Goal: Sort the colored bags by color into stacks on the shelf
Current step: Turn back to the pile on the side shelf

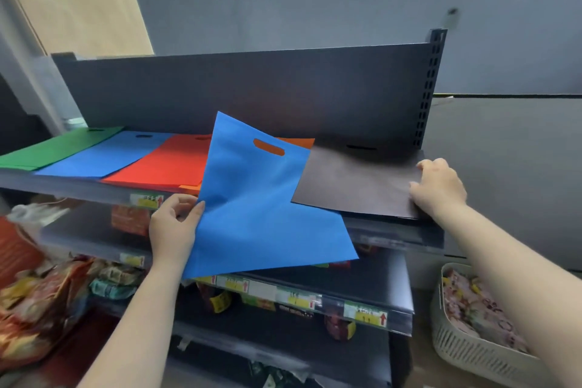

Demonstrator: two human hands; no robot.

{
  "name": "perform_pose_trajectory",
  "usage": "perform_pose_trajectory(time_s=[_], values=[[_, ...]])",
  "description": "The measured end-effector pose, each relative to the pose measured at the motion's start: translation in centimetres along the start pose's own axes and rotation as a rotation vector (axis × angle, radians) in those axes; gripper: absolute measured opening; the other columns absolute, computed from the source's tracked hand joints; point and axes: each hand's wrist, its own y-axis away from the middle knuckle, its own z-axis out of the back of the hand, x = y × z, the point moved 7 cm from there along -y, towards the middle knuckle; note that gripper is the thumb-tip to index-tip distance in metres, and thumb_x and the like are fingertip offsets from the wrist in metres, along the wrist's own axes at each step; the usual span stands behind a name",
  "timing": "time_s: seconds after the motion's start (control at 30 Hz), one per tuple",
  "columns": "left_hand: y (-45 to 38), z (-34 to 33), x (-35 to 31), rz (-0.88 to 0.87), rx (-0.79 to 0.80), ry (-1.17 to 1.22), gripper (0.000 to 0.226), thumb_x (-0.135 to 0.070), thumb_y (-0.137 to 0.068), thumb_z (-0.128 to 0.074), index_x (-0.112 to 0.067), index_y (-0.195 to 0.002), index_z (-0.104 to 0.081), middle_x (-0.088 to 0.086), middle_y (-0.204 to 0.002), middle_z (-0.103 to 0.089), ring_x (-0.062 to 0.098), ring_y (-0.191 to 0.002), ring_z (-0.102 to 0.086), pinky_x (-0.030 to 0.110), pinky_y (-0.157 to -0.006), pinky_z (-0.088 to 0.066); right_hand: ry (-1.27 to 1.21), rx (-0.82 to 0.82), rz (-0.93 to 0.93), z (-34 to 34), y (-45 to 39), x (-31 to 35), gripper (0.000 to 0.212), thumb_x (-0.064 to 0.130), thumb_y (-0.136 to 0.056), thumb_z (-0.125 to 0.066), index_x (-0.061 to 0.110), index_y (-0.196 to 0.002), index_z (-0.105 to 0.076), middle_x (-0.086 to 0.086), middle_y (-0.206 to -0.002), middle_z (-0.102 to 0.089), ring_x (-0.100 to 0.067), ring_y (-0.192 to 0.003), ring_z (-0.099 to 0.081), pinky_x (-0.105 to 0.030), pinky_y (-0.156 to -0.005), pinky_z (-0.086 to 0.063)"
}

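My left hand (174, 224) pinches the left edge of a blue bag (258, 198), which hangs tilted in front of the top shelf (78, 189). Along that shelf lie flat stacks: green (56, 148) at the left, then blue (107, 154), then red (170, 164). An orange bag (299, 142) shows behind the held bag and through its handle slot. At the right lies a black stack (352, 179). My right hand (437, 187) rests on the black stack's right edge, fingers curled over its top bag.
The shelf's dark back panel (252, 88) rises behind the stacks. Lower shelves with price tags (365, 313) hold snack packets (41, 299). A pale basket (472, 324) of packets stands on the floor at the right. A grey wall is behind.
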Motion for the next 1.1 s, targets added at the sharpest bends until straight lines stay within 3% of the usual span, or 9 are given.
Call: perform_pose_trajectory(time_s=[0.17,0.3,0.47,0.6,0.67,0.77,0.83,0.93,1.1], values=[[0.1,1.9,-0.1,-0.001,-0.064,0.045,0.021,-0.016,-0.086,-0.069,-0.029,-0.074,-0.059,-0.008,-0.077,-0.063,0.006,-0.074,-0.059,0.023,-0.064,-0.043,-0.308,0.135,0.381,-0.8,3.0,10.2,0.030,0.022,-0.087,-0.063,0.011,-0.116,-0.062,-0.002,-0.103,-0.056,-0.017,-0.092,-0.051,-0.025,-0.078,-0.036],[-0.6,5.3,0.3,0.052,-0.154,0.174,0.018,-0.015,-0.086,-0.068,-0.027,-0.076,-0.060,-0.005,-0.078,-0.064,0.009,-0.074,-0.060,0.025,-0.067,-0.045,-0.425,0.265,0.493,-3.2,5.5,16.9,0.030,0.024,-0.086,-0.065,0.012,-0.114,-0.063,-0.001,-0.100,-0.060,-0.013,-0.088,-0.052,-0.023,-0.074,-0.036],[-2.2,11.1,1.5,0.115,-0.275,0.295,0.016,-0.015,-0.088,-0.067,-0.024,-0.076,-0.061,-0.005,-0.076,-0.065,0.011,-0.072,-0.061,0.029,-0.067,-0.048,-0.532,0.385,0.481,-6.8,7.1,23.2,0.052,0.030,-0.086,-0.067,0.009,-0.131,-0.050,-0.005,-0.117,-0.060,-0.016,-0.096,-0.055,-0.028,-0.079,-0.043],[-4.0,15.7,3.2,0.146,-0.334,0.322,0.016,-0.013,-0.088,-0.066,-0.023,-0.076,-0.060,-0.002,-0.078,-0.064,0.014,-0.073,-0.060,0.030,-0.068,-0.047,-0.762,0.521,0.412,-9.7,8.5,28.3,0.056,0.022,-0.086,-0.069,0.004,-0.134,-0.046,-0.009,-0.109,-0.065,-0.023,-0.101,-0.063,-0.042,-0.090,-0.050],[-5.4,18.0,4.4,0.160,-0.354,0.343,0.018,-0.011,-0.088,-0.066,-0.022,-0.075,-0.060,-0.002,-0.077,-0.065,0.014,-0.073,-0.060,0.028,-0.067,-0.047,-0.810,0.524,0.389,-10.9,8.8,30.8,0.046,0.015,-0.086,-0.068,0.004,-0.128,-0.052,-0.011,-0.102,-0.068,-0.022,-0.091,-0.065,-0.040,-0.082,-0.052],[-8.0,21.1,6.1,0.145,-0.349,0.305,0.016,-0.011,-0.088,-0.066,-0.020,-0.076,-0.060,-0.002,-0.078,-0.065,0.011,-0.073,-0.061,0.025,-0.067,-0.047,-0.925,0.515,0.371,-12.3,9.4,34.7,0.024,0.003,-0.086,-0.064,0.002,-0.110,-0.065,-0.008,-0.083,-0.070,-0.015,-0.069,-0.063,-0.027,-0.059,-0.049],[-9.8,23.3,7.5,0.126,-0.351,0.274,0.014,-0.011,-0.087,-0.066,-0.019,-0.077,-0.060,-0.005,-0.077,-0.066,0.005,-0.069,-0.063,0.019,-0.062,-0.048,-0.962,0.492,0.384,-13.1,9.9,37.5,0.014,0.000,-0.085,-0.063,0.009,-0.093,-0.069,-0.005,-0.076,-0.069,-0.017,-0.068,-0.063,-0.031,-0.060,-0.051],[-12.6,26.0,9.5,0.095,-0.328,0.206,0.014,-0.012,-0.087,-0.066,-0.019,-0.078,-0.060,-0.006,-0.075,-0.066,-0.001,-0.064,-0.062,0.016,-0.059,-0.047,-0.981,0.436,0.398,-14.2,10.7,41.7,0.020,-0.001,-0.082,-0.065,0.019,-0.078,-0.065,-0.005,-0.080,-0.071,-0.021,-0.076,-0.066,-0.036,-0.069,-0.052],[-17.1,30.2,13.5,0.069,-0.280,0.075,0.013,-0.016,-0.085,-0.069,-0.019,-0.076,-0.061,-0.003,-0.075,-0.066,0.010,-0.071,-0.061,0.023,-0.062,-0.046,-1.010,0.379,0.383,-17.3,11.9,47.7,0.025,-0.003,-0.080,-0.066,0.021,-0.073,-0.063,0.001,-0.072,-0.067,-0.013,-0.067,-0.061,-0.022,-0.058,-0.049]])
